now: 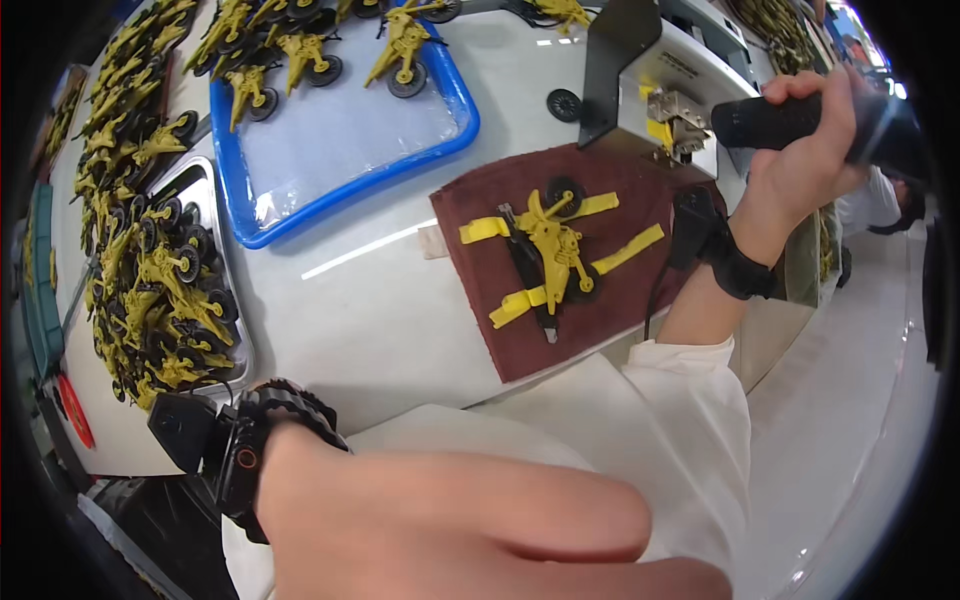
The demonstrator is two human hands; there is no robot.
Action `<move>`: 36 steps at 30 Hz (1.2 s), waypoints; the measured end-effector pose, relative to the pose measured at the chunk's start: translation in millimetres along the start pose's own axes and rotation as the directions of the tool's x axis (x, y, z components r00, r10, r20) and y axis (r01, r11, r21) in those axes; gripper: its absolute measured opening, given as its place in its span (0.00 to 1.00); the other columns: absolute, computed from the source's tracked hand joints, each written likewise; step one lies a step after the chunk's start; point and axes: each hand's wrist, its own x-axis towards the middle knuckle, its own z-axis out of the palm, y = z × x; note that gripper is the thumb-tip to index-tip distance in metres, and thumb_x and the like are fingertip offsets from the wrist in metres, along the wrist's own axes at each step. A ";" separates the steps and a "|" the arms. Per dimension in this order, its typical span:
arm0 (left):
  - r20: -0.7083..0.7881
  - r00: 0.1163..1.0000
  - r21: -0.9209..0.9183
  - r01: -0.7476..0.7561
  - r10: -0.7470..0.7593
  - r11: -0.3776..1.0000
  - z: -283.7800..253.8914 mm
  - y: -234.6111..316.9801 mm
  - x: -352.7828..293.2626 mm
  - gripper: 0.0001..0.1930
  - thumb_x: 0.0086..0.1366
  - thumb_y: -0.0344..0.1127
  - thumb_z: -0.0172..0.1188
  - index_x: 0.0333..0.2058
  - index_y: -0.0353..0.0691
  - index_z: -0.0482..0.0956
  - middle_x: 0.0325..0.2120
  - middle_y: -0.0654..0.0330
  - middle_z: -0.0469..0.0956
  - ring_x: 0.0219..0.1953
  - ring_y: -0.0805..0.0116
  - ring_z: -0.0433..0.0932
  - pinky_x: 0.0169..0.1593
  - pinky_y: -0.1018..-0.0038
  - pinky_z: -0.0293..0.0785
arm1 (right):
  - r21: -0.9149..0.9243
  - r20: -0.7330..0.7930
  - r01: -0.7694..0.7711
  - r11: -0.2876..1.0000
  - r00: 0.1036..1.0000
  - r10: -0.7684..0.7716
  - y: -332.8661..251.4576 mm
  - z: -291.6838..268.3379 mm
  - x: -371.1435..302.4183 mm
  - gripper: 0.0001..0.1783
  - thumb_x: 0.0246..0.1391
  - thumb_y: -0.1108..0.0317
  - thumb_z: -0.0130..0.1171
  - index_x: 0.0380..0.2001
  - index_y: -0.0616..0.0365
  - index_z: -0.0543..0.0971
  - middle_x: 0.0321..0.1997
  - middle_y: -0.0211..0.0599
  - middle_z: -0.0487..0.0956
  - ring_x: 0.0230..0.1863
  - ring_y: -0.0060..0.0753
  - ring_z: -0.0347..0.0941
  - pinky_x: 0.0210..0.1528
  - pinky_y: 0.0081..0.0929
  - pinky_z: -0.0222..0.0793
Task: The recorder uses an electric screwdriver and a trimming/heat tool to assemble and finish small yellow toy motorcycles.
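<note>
Plenty of room on the glossy white desk [350, 325] between the blue-rimmed tray [256, 237] and maroon cloth [620, 305] where the yellow-and-black wheeled plastic assembly [551, 250] lies. Right hand [815, 150]: fingers wrapped round a black cylindrical handle [752, 122]; left hand [440, 510], can't tell.

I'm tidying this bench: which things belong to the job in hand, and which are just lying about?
Apparently in use: black cylindrical tool, held in the right hand; yellow wheeled assembly; maroon cloth beneath it.
Apparently lying by: loose black wheel; blue tray bearing similar assemblies.
</note>
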 end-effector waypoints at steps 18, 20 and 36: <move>-0.109 0.993 -0.082 -0.046 0.037 0.996 -29.9 -24.0 -1.6 0.19 0.39 0.36 0.64 0.34 0.40 0.76 0.31 0.58 0.73 0.26 0.63 0.71 0.28 0.66 0.66 | 0.096 0.304 -0.300 0.949 0.917 0.259 -35.7 -12.7 -88.5 0.32 0.54 0.54 0.50 0.54 0.64 0.55 0.21 0.40 0.69 0.15 0.34 0.64 0.23 0.34 0.63; -0.111 0.993 -0.108 -0.046 0.034 0.993 -35.6 -38.4 -4.1 0.19 0.40 0.36 0.64 0.35 0.40 0.76 0.31 0.58 0.73 0.26 0.62 0.71 0.28 0.67 0.66 | 0.135 0.338 -0.316 0.939 0.906 0.256 -30.8 -8.5 -86.1 0.33 0.54 0.54 0.51 0.54 0.64 0.54 0.21 0.40 0.69 0.15 0.34 0.64 0.24 0.34 0.64; -0.031 0.740 0.407 0.623 -0.672 0.668 55.8 -129.6 -52.9 0.50 0.37 0.50 0.69 0.58 0.35 0.57 0.56 0.47 0.59 0.61 0.49 0.55 0.61 0.48 0.45 | 0.029 0.369 -0.326 0.945 0.882 0.293 1.7 11.3 -90.1 0.28 0.57 0.56 0.46 0.54 0.63 0.57 0.22 0.38 0.68 0.18 0.33 0.64 0.28 0.38 0.62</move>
